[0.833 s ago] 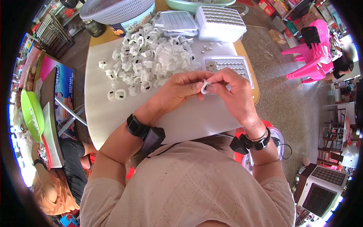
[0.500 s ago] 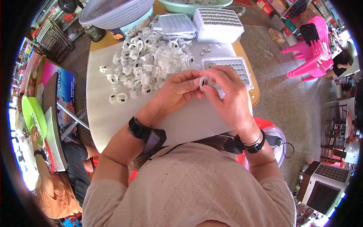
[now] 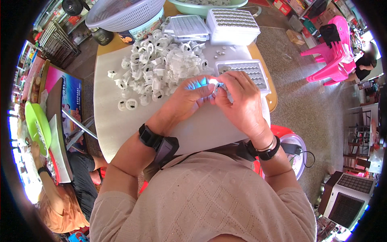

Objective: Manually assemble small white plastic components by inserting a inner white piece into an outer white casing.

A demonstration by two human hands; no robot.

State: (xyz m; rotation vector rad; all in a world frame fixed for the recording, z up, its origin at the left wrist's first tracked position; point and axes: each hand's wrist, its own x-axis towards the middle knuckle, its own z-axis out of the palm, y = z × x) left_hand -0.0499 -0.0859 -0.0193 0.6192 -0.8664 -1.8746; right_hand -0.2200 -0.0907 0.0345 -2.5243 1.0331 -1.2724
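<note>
A small round white plastic light piece (image 3: pixel 216 87) is pinched between both hands above the white table, and it glows bright blue-white. My left hand (image 3: pixel 192 94) holds it from the left with thumb and fingers. From the right, the thumb and fingertips of my right hand (image 3: pixel 244 101) close on the same piece. Its inner parts are mostly covered by my fingers. Just beyond my left hand spreads a large pile of similar white plastic pieces (image 3: pixel 161 60). Close to my right hand lies a clear tray (image 3: pixel 263 86) with rows of round pockets.
At the back stand a stack of trays filled with silver button cells (image 3: pixel 234 34), clear lidded trays (image 3: pixel 187 26), a grey-purple basket (image 3: pixel 125 16) and a pale green basin (image 3: pixel 207 10). Loose button cells (image 3: pixel 219 52) lie on the table (image 3: pixel 193 133). Another person (image 3: pixel 60 201) sits at left.
The plastic piece has lit up, casting blue-white light on my left fingers. My right fingers have shifted slightly and closed more tightly around it.
</note>
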